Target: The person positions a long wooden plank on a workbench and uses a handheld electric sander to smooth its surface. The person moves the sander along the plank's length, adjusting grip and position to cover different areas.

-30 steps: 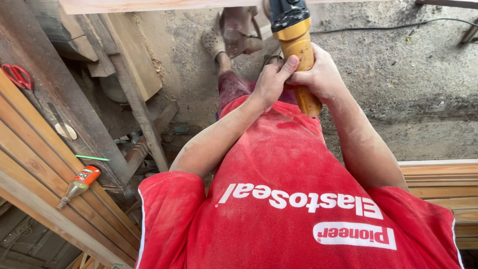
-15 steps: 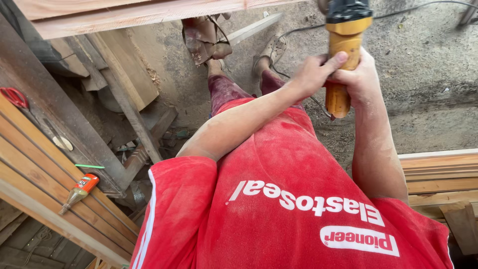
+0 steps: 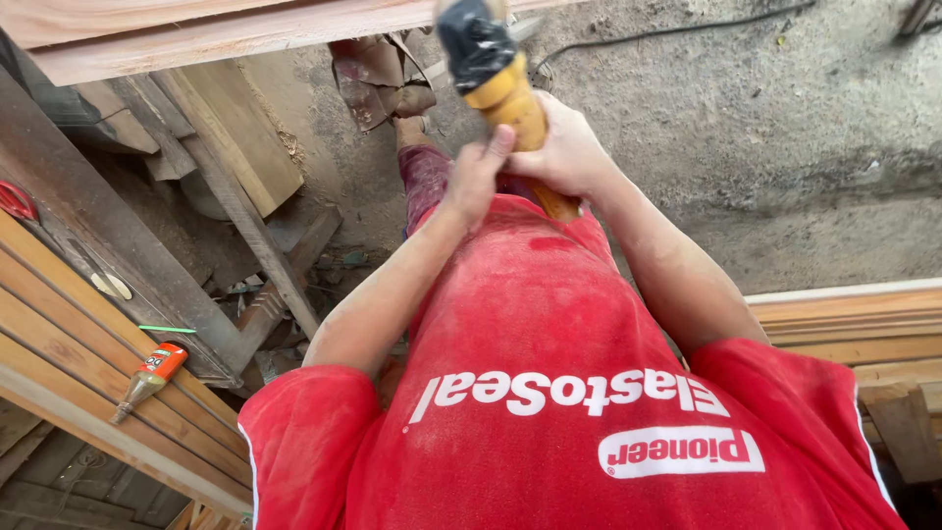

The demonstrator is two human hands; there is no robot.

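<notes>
The ground (image 3: pixel 785 128) is bare, gritty grey concrete with a dark cable (image 3: pixel 677 31) lying across its upper part. Long planks (image 3: pixel 69 324) of smooth, pale brown wood run diagonally along the left edge; another stack of boards (image 3: pixel 844 324) lies at the right, and one plank (image 3: pixel 226 34) crosses the top. Rough offcuts (image 3: pixel 235 137) lean between them. The person wears a dusty red shirt (image 3: pixel 549 324) with white lettering. Both hands are clamped together on a power tool (image 3: pixel 496 83) held out in front of the chest: the right hand (image 3: pixel 564 152) wraps its yellow, rounded handle, and the left hand (image 3: pixel 476 177) presses against it from the side. The tool's black head is blurred. A small orange bottle (image 3: pixel 149 373) with a pointed nozzle lies on the left planks, well apart from the hands.
</notes>
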